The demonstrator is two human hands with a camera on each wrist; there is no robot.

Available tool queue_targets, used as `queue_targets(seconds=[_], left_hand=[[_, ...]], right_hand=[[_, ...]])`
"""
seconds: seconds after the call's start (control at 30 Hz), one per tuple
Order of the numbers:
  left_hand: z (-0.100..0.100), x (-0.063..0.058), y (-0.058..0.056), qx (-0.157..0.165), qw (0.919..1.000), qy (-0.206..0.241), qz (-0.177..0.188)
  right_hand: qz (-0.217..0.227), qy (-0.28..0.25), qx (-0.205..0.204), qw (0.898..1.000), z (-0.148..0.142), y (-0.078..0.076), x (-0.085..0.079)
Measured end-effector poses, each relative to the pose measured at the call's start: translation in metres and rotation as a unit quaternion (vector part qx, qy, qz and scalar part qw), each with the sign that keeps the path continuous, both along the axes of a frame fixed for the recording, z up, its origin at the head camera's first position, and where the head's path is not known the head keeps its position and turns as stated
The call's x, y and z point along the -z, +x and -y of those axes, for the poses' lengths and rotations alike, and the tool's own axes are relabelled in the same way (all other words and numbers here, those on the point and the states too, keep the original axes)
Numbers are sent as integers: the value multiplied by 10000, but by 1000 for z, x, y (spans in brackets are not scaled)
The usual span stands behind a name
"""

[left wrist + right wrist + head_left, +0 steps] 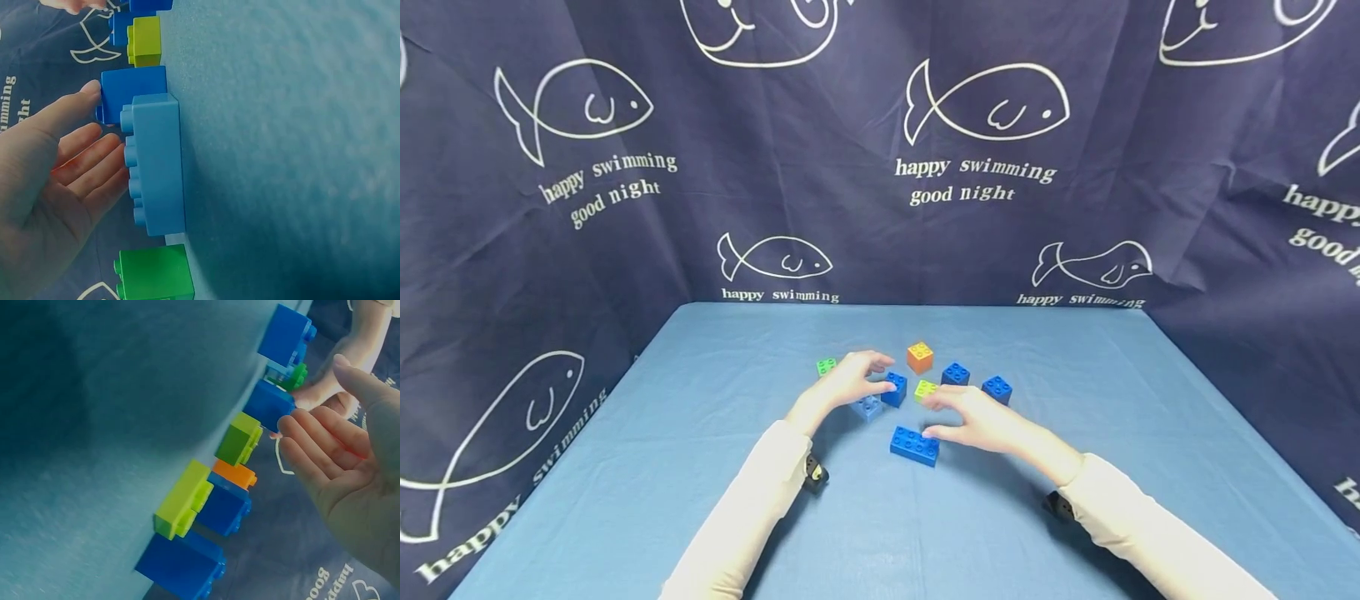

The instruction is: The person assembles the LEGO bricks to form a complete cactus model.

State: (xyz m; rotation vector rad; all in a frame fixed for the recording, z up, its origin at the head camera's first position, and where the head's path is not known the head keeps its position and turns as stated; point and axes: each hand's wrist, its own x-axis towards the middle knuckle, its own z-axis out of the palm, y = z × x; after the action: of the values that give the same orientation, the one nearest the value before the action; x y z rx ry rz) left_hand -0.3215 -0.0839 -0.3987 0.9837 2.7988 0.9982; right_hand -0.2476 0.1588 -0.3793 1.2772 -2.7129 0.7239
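Observation:
My left hand [847, 379] reaches over a square blue brick [893, 389], its thumb tip right at the studded top in the left wrist view and its fingers spread apart. Beneath this hand lies a light-blue brick [156, 165], partly hidden in the head view; a green brick [156, 272] sits beside it. My right hand [981, 419] hovers with fingers loosely bent and nothing between them. Its thumb overlaps the end of a long blue brick [914, 446], and its fingertips overlap a lime brick [925, 390]. A second lime brick [184, 497] shows only in the right wrist view.
An orange brick [920, 357] stands farther back, with two more blue bricks, one [955, 375] behind the right hand and another [997, 389] to its right. All lie on a blue cloth-covered table [737, 358]. A dark printed curtain [865, 200] hangs behind and at both sides.

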Motion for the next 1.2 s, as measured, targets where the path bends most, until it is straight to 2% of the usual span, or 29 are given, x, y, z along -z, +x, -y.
queue_targets(seconds=[0.2, 0.33, 0.5, 0.8, 1.0, 1.2], left_hand=[[-3, 5, -4, -2, 9998, 99, 198], [-3, 6, -4, 27, 9998, 68, 184], [-3, 5, -4, -5, 9997, -27, 223], [-5, 5, -2, -108, 9996, -74, 261], [-4, 5, -2, -135, 9995, -46, 272], [-2, 6, -2, -177, 9984, -44, 535]], right_hand=[[60, 158, -71, 9998, 2, 0, 7], [23, 146, -144, 9998, 3, -1, 10], [187, 163, -267, 9993, 3, -2, 10], [284, 472, -400, 9977, 3, 0, 13], [203, 506, -515, 9972, 2, -1, 15], [53, 635, -535, 9965, 2, -2, 14]])
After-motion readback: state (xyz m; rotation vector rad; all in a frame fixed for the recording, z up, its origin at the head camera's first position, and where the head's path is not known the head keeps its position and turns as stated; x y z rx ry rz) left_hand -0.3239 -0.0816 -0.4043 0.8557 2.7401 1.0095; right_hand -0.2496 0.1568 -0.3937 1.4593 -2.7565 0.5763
